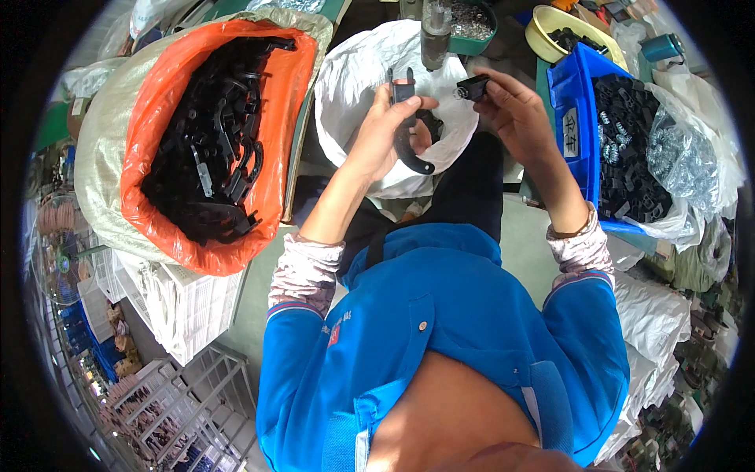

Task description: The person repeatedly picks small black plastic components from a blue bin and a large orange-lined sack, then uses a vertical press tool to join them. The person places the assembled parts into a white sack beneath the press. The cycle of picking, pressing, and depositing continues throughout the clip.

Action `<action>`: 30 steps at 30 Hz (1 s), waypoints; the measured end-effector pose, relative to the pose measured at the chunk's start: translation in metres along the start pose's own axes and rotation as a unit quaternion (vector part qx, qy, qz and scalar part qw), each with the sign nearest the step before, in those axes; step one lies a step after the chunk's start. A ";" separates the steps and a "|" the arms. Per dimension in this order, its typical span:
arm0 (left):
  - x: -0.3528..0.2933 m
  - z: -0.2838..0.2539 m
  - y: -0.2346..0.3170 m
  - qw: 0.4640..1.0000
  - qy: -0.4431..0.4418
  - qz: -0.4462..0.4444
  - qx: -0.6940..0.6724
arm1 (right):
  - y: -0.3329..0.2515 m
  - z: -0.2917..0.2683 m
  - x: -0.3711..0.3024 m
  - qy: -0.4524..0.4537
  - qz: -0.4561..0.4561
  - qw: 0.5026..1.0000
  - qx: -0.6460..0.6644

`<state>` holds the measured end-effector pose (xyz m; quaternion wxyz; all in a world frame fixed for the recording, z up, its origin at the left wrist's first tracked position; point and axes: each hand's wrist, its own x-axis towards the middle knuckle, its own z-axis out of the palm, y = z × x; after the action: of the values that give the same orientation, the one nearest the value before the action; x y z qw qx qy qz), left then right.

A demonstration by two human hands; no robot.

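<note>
My left hand (376, 143) is closed around a curved black plastic handle-like part (405, 141), whose forked end points away from me and whose hooked end curls toward me. To its right, apart from it, my right hand (521, 118) pinches a small black block-shaped part (475, 85) between thumb and fingers. A small silver coil spring (459, 93) shows at that block's left end. Both hands are raised over or beside an open white woven sack (344, 82), which has some black parts inside, partly hidden by my left hand.
On the left stands a sack with an orange liner (275, 193), full of curved black parts. A blue crate (576, 177) at the right holds small black pieces and bagged springs. Beyond are a grey cylinder (435, 41), a green tray (472, 46) of metal bits and a yellow basin (537, 38).
</note>
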<state>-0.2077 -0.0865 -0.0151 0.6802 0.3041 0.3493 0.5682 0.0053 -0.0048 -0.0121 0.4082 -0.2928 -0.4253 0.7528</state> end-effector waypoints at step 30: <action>-0.013 0.010 -0.015 0.995 -0.078 -0.030 0.046 | -0.007 0.008 0.010 -0.078 -0.017 0.969 -0.232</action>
<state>-0.1924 -0.1024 -0.0192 0.7070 0.3681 0.3302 0.5056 -0.0031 0.0025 -0.0028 0.3074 -0.3124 -0.6237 0.6472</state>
